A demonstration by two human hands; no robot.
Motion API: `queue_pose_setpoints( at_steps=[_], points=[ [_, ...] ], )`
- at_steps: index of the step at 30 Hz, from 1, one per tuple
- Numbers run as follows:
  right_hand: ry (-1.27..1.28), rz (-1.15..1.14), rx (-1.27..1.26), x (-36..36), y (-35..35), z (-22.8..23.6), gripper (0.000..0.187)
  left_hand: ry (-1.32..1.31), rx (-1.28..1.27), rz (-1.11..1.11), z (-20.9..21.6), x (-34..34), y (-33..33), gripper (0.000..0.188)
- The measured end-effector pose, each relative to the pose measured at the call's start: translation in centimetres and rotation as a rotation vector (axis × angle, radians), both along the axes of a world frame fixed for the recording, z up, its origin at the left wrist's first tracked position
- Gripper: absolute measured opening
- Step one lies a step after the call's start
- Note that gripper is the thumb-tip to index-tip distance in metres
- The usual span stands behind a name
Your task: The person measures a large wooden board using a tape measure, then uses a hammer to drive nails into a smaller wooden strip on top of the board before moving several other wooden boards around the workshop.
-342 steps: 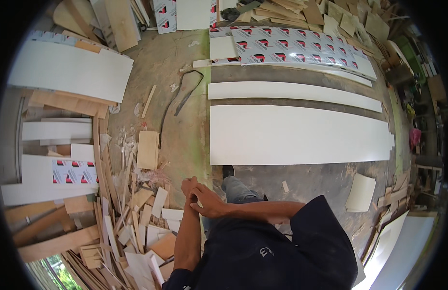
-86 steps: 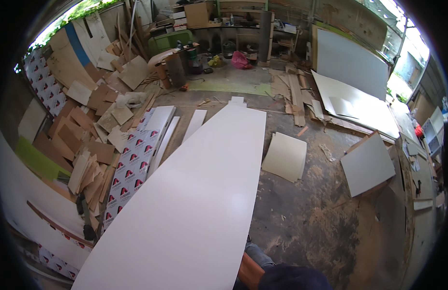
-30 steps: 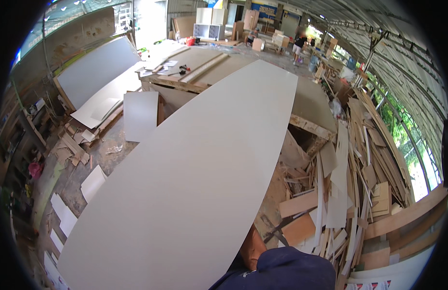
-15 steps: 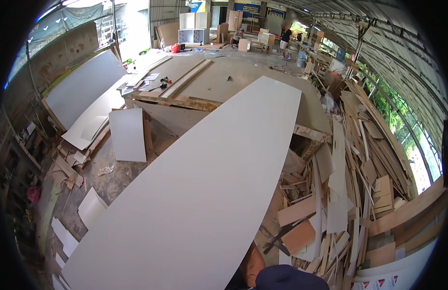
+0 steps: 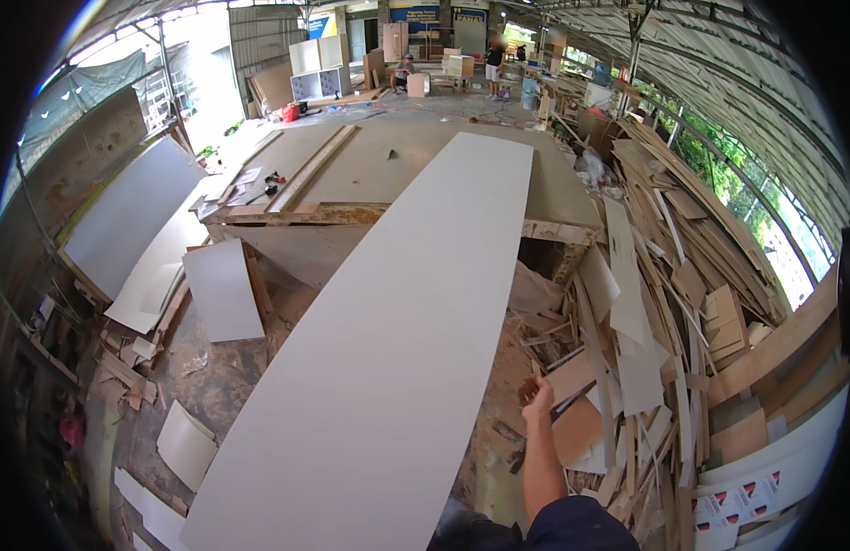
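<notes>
A long white panel slants from the lower edge up over the near side of a large worktable, with its far end above the tabletop. My right hand is off to the right of the panel, apart from it, fingers loosely bent and nothing seen in them. Behind that hand lie wood offcuts. My left hand does not show; the panel covers much of the lower area.
Heaped boards and strips line the right side. A smaller white board leans near the table's left front, and white scraps lie on the floor. Two people are far back, one seated low.
My right forearm and hand have come out from beside the panel and reach forward on the right. The view has shifted, so the panel's far end appears further left.
</notes>
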State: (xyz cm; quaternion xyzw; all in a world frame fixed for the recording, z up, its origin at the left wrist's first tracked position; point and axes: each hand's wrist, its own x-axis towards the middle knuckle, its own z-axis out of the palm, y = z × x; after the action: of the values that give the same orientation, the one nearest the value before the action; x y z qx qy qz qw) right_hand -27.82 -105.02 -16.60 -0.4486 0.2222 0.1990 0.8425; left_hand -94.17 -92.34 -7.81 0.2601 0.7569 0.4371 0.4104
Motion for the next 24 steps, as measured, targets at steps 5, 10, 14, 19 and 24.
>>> queue_pose_setpoints(
  at_steps=[5, 10, 14, 19, 24],
  points=[
    [-0.098, 0.267, -0.156, -1.2, -12.8, -4.8, 0.028, 0.026, -0.047, -0.065, -2.2, 0.6, -0.7, 0.066],
    [0.136, 0.544, -0.105, -7.2, -7.7, -4.0, 0.043, -0.024, 0.012, -0.037, -5.8, 1.0, -2.0, 0.066],
    [0.149, 0.715, -0.048, -10.4, -5.0, -3.6, 0.057, -0.02, 0.078, -0.052, -11.6, 3.3, -1.3, 0.057],
    [0.087, 0.765, -0.056, -8.7, -4.5, -3.5, 0.059, -0.271, 0.089, -0.095, -9.4, 16.2, -0.6, 0.056],
    [0.279, 0.715, 0.034, -9.8, -10.2, -7.1, 0.062, -0.409, 0.055, -0.146, -11.0, 25.7, -1.7, 0.056]
  ],
)
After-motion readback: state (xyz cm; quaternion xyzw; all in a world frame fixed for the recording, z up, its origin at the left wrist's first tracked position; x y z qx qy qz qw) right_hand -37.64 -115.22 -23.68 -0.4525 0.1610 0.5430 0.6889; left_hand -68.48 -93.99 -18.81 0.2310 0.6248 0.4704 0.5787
